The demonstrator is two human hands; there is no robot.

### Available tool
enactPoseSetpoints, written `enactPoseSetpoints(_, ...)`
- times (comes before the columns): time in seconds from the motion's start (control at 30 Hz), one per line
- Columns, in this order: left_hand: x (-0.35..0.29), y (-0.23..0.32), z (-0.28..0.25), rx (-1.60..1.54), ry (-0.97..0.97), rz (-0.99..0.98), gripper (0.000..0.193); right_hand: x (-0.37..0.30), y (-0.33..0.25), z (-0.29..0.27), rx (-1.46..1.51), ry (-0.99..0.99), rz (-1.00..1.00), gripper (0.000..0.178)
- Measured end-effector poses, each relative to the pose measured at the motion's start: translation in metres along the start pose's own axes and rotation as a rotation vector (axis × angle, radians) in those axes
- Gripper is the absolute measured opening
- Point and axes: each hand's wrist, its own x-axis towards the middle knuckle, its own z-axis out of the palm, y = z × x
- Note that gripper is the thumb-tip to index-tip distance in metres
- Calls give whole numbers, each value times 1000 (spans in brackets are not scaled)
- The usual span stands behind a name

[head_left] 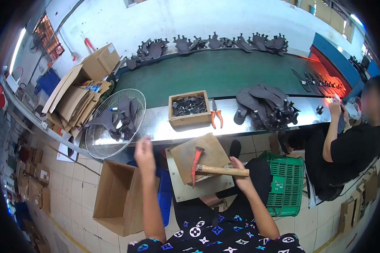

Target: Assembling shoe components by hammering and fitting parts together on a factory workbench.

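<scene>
My left hand point(145, 156) is raised near the bench edge, beside the round wire fan guard point(98, 141); blur hides how its fingers are set. My right hand point(242, 175) is at the right side of the work stand point(179, 192), its fingers stretched out behind the wooden handle of a hammer point(226, 170). The handle's end overlaps this hand, but I see no fingers wrapped round it. A red-handled tool point(196, 162) with a dark end lies across the brown board point(213, 147) on the stand. Dark grey sandal pieces point(124, 116) rest in the fan guard.
On the metal bench are a wooden box point(190, 120) of small dark parts, orange-handled pliers point(215, 118) and piled grey sandal pieces point(264, 103). A green conveyor point(211, 71) runs behind. Below stand an open carton point(114, 198) and a green crate point(285, 181). A co-worker point(346, 143) sits right.
</scene>
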Motion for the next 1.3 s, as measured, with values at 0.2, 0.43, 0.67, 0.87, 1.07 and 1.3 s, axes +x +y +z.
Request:
enactPoseSetpoints(0.2, -71, -29, 68, -63, -300, -141, 46, -18, 26, 38, -239, -113, 88, 72)
enactPoseSetpoints(0.43, -75, -21, 69, -489, -436, -359, 51, -51, 24, 29, -389, -238, -11, 51)
enactPoseSetpoints(0.67, -99, -16, 49, -564, -409, -376, 52, 61, -77, -115, -615, 510, -419, 21)
enactPoseSetpoints(0.87, -87, -3, 42, -183, -461, -338, 68, 191, -170, -173, -1304, 646, -192, 31)
enactPoseSetpoints(1.07, -75, 114, 20, 512, -192, 178, 78, 174, -259, -77, -1430, 222, -945, 16)
enactPoseSetpoints(1.3, -89, 221, -8, 202, -598, 305, 69, 44, -300, 52, -848, -557, -1316, 36)
